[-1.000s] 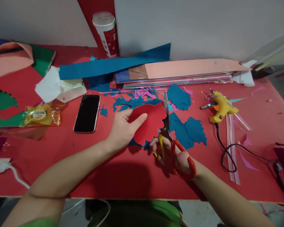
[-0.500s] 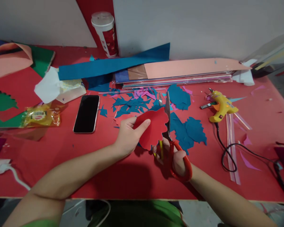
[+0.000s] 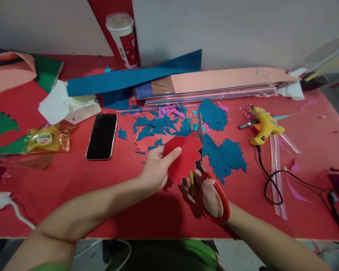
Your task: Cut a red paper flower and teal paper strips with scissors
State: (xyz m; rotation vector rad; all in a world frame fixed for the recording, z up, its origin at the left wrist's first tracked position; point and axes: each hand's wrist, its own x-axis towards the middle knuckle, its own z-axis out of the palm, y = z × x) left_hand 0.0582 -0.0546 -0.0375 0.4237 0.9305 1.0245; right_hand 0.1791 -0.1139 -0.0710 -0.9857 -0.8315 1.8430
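My left hand pinches a piece of red paper between thumb and fingers, above the red table. Its right side has a scalloped edge. My right hand is closed round the red handles of a pair of scissors. The blades point away from me, slightly apart, along the scalloped edge. One blade lies partly behind the paper. Something yellow shows by the fingers of that hand. Cut blue paper shapes lie to the right of the scissors, and blue scraps are strewn beyond the paper.
A phone lies left of my left hand. A yellow glue gun with a black cord rests at the right, near clear strips. Long paper strips cover a packet at the back. A lidded cup stands by the wall.
The red paper and my left hand have shifted slightly down and tilted a little. The scissors' blades have come closer together, and my right hand has dipped slightly toward me.
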